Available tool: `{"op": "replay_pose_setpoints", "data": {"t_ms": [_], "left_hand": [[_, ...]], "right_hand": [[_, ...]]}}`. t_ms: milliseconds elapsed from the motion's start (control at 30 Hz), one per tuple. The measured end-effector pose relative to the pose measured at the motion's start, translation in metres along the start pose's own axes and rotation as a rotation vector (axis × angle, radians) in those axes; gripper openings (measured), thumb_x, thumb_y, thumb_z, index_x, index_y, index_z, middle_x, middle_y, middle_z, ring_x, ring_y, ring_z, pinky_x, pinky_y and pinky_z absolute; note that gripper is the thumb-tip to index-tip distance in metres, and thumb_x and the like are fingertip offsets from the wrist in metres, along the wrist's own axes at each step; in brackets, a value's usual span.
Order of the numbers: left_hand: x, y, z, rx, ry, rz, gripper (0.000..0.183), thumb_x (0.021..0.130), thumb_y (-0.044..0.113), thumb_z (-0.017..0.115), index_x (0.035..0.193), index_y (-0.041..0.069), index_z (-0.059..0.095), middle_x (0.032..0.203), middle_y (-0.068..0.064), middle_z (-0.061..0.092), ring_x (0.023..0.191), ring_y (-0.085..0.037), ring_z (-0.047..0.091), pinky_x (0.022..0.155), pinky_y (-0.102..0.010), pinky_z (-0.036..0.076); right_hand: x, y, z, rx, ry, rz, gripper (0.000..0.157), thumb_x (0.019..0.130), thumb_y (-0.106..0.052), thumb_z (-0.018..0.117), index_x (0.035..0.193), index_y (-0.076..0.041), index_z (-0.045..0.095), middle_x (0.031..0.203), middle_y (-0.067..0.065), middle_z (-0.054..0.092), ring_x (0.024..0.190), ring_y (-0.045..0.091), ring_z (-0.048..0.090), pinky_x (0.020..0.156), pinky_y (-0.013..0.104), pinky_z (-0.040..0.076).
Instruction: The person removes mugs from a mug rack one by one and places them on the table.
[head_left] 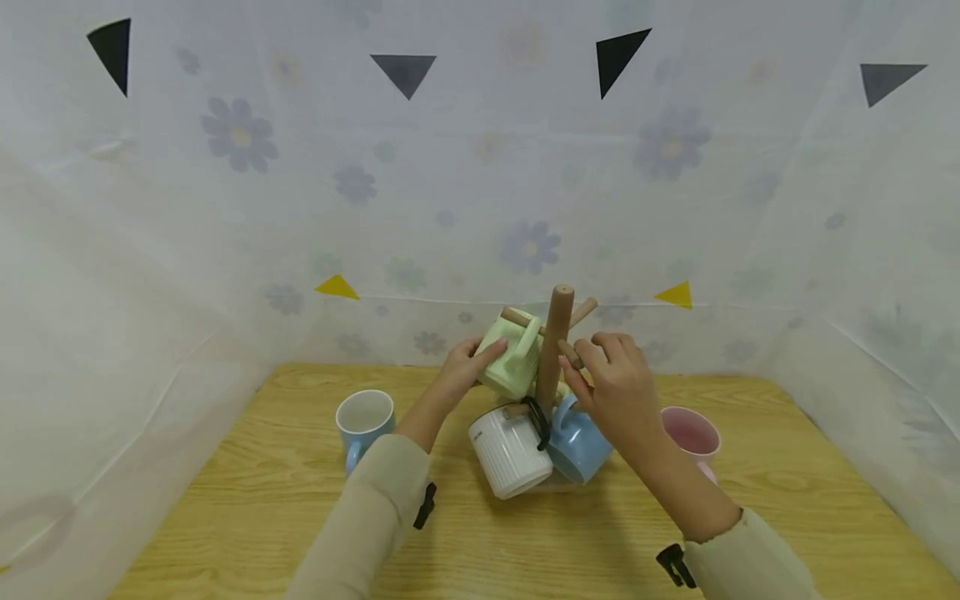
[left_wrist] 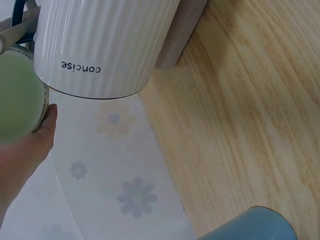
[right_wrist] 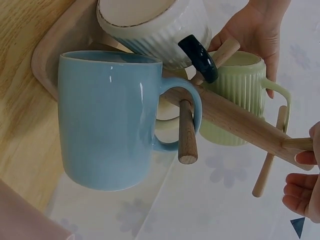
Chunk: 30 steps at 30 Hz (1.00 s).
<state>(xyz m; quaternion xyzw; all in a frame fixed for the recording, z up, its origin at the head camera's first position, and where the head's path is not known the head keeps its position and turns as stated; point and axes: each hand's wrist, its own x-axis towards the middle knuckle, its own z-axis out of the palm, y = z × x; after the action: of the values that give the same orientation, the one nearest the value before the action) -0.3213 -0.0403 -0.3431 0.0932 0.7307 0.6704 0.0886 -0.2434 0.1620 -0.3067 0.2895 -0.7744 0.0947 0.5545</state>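
My left hand (head_left: 463,367) holds a light green ribbed mug (head_left: 507,360) at the upper left of a wooden mug tree (head_left: 556,337). In the right wrist view, one peg (right_wrist: 263,175) passes through the green mug's handle. My right hand (head_left: 621,385) pinches another upper peg (head_left: 570,355) between thumb and fingers. Below hang a white ribbed mug (head_left: 512,457) with a dark handle, marked "concise" in the left wrist view, and a blue mug (right_wrist: 107,120), its handle looped over a peg. A cream-coloured piece (right_wrist: 166,112) behind them is mostly hidden.
On the wooden table (head_left: 262,500), a second blue mug (head_left: 366,417) stands upright to the left. A pink mug (head_left: 692,433) is at the right, partly behind my right forearm. A flowered curtain (head_left: 450,208) encloses the back and sides.
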Motion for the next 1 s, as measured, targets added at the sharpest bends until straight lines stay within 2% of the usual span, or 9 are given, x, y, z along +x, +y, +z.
{"op": "replay_pose_setpoints", "data": {"t_ms": [133,300,667,1000], "left_hand": [[-0.002,0.000,0.001,-0.027,-0.035,-0.012,0.049,0.092,0.036,0.053,0.125,0.000,0.050,0.099,-0.011,0.063,0.080,-0.012,0.061,0.081,-0.033,0.053],[-0.002,-0.001,0.003,-0.065,-0.038,-0.017,0.048,0.093,0.035,0.053,0.125,0.001,0.051,0.096,-0.009,0.063,0.078,-0.012,0.061,0.079,-0.031,0.053],[-0.001,-0.004,0.009,-0.031,0.062,-0.025,0.052,0.088,0.039,0.059,0.121,0.000,0.054,0.095,-0.011,0.064,0.075,-0.012,0.061,0.077,-0.031,0.054],[-0.001,-0.006,0.013,-0.052,0.092,-0.017,0.052,0.087,0.042,0.058,0.116,-0.001,0.057,0.090,-0.008,0.063,0.073,-0.012,0.060,0.072,-0.031,0.054]], "right_hand": [[-0.001,0.000,0.000,-0.013,-0.002,0.004,0.042,0.099,-0.033,0.040,0.079,0.000,0.058,0.073,0.018,0.057,0.070,0.035,0.055,0.063,0.046,0.050],[-0.001,0.000,0.000,-0.039,-0.001,0.008,0.044,0.099,-0.034,0.040,0.081,0.000,0.060,0.074,0.017,0.059,0.071,0.034,0.056,0.065,0.045,0.050],[-0.003,0.002,0.001,0.045,-0.002,0.038,0.046,0.099,-0.035,0.039,0.082,0.003,0.060,0.074,0.017,0.059,0.072,0.034,0.055,0.068,0.044,0.050],[-0.007,0.005,0.000,0.075,-0.032,0.085,0.048,0.099,-0.037,0.037,0.085,0.003,0.061,0.076,0.018,0.060,0.074,0.035,0.054,0.069,0.045,0.049]]}}
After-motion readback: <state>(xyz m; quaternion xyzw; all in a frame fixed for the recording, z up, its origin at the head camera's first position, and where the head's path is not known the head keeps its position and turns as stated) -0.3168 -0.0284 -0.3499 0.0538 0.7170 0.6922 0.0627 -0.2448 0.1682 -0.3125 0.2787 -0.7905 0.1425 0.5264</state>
